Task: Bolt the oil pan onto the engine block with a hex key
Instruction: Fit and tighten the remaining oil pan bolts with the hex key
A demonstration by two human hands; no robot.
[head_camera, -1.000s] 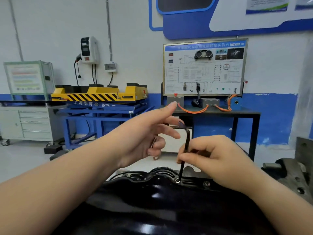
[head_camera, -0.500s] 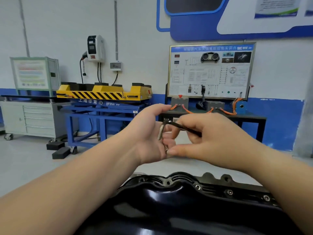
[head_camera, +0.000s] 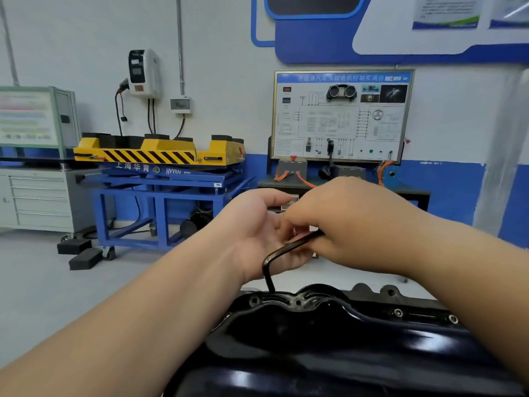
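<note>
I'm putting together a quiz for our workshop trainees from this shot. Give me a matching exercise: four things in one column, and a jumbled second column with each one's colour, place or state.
Things
1. hex key
2. oil pan
3. lift platform
4. training board

Descriptions
A. yellow with black stripes, on a blue frame at the left
B. glossy black, lowest in view, bolts along its rim
C. white diagram panel standing against the wall
D. gripped by the right hand, short end pointing down

Pairs: 1-D, 2-B, 3-A, 4-C
</note>
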